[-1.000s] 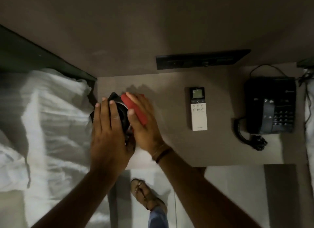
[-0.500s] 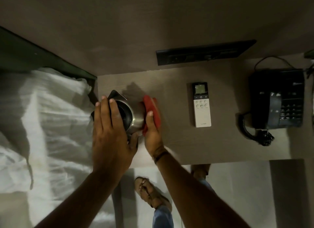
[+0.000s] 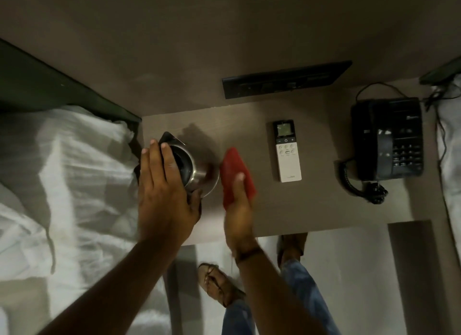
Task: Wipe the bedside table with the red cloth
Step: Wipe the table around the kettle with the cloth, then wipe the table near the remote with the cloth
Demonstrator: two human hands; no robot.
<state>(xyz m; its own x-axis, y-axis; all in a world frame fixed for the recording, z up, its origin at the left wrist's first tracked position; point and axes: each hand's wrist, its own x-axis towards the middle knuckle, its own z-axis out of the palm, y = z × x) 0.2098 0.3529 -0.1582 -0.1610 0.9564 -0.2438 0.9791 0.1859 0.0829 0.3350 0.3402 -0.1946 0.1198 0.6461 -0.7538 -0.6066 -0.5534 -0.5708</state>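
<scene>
The right hand [image 3: 238, 210] presses the cloth [image 3: 234, 172] flat on the table [image 3: 311, 205]. The left hand [image 3: 164, 192] grips the kettle [image 3: 197, 170]. A wide wipe could knock the remote [image 3: 288, 152].

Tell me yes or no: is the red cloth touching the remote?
No, the red cloth lies apart from the remote, with bare bedside table between.

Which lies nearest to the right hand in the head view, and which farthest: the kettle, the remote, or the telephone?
From the right hand, holding the red cloth:
1. Kettle, just to its left, under the left hand.
2. Remote, to its right.
3. Telephone, at the far right.
</scene>
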